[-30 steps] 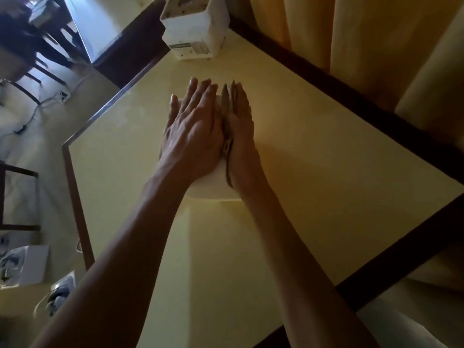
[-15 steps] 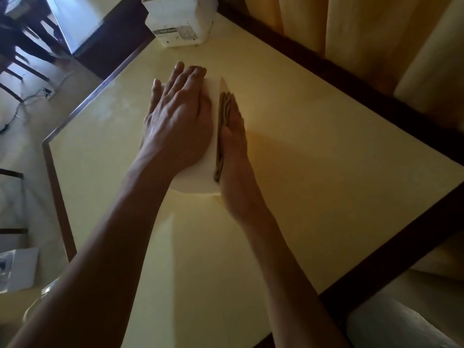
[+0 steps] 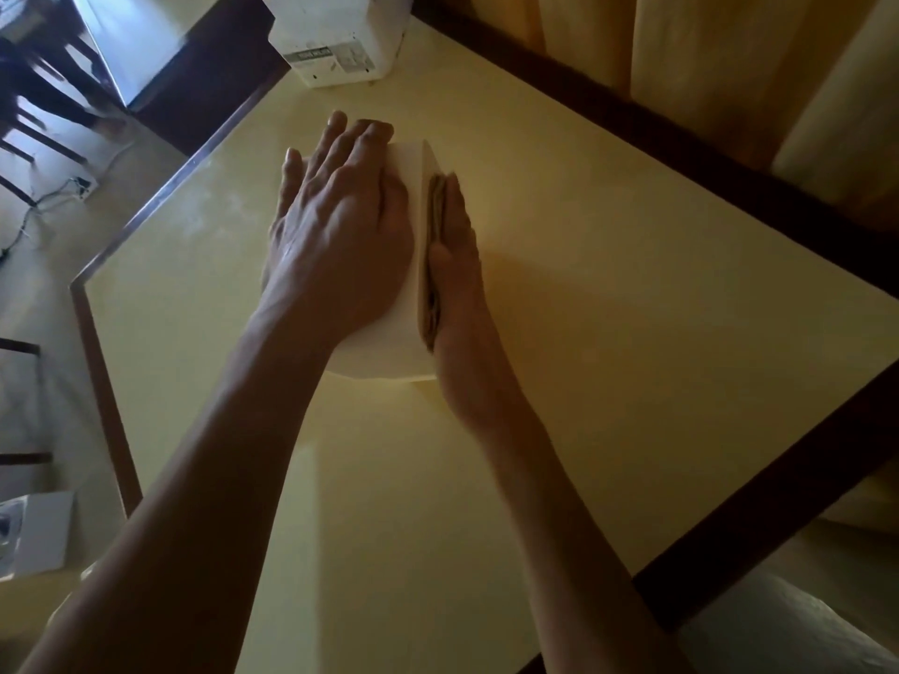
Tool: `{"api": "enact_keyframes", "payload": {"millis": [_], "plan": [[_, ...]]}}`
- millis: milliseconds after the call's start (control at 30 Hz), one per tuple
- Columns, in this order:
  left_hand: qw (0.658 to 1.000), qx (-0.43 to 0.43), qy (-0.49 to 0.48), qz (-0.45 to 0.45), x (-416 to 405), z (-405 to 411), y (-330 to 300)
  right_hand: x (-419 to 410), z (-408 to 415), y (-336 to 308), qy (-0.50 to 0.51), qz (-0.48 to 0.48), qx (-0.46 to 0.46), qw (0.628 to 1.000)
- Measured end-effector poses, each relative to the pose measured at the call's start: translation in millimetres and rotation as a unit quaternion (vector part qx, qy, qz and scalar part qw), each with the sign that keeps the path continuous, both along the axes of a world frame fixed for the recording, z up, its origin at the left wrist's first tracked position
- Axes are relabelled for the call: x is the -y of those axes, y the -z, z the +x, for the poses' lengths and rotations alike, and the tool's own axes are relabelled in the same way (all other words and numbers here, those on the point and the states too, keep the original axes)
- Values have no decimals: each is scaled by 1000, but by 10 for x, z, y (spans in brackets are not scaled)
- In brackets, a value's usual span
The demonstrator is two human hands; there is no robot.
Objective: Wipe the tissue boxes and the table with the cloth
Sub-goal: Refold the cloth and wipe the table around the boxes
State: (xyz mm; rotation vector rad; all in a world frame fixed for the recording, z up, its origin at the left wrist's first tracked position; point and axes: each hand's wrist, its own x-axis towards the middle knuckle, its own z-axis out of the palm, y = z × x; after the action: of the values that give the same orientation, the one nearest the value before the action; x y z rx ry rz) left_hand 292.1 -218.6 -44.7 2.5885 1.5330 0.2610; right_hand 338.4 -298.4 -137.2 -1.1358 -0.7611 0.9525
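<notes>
1. A pale cream, rectangular tissue box (image 3: 408,265) is standing on the pale yellow table with the dark wooden rim (image 3: 608,304), a little towards its far left part.
2. The top of this box is being covered by the left hand (image 3: 340,226), which is lying flat, palm down, with the fingers stretched out and reaching over the far edge of the box. Nothing is being gripped by it; the grip is open.
3. A folded brownish cloth (image 3: 434,255) is being pressed against the right side wall of the box by the right hand (image 3: 459,265). The hand is being held on its edge, with straight fingers laid along the cloth, so its grip is also open and the cloth is only being pushed flat against the box.
4. A second tissue box of white colour with a small printed label (image 3: 340,36) is standing at the far corner of the table, well apart from the hands.
5. Yellow curtains (image 3: 705,65) are hanging behind the far edge of the table.
6. On the floor at the left, a white flat object (image 3: 39,532) and a thin cable (image 3: 53,201) are being seen, but they are too blurred to be told more exactly.
</notes>
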Motion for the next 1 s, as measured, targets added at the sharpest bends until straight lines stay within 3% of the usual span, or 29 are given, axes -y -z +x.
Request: {"api": "enact_keyframes", "payload": {"millis": [167, 600, 767, 1000], "plan": [[1000, -1, 1, 6, 0, 19, 4, 367, -185, 112, -4, -3, -20, 1000], [1000, 16, 5, 7, 4, 44, 16, -549, 462, 172, -37, -22, -13, 999], [1000, 22, 7, 16, 8, 57, 1, -136, 148, 219, -27, -25, -57, 998], [1000, 28, -1, 10, 9, 75, 6, 595, -196, 43, 32, -7, -35, 999]]}}
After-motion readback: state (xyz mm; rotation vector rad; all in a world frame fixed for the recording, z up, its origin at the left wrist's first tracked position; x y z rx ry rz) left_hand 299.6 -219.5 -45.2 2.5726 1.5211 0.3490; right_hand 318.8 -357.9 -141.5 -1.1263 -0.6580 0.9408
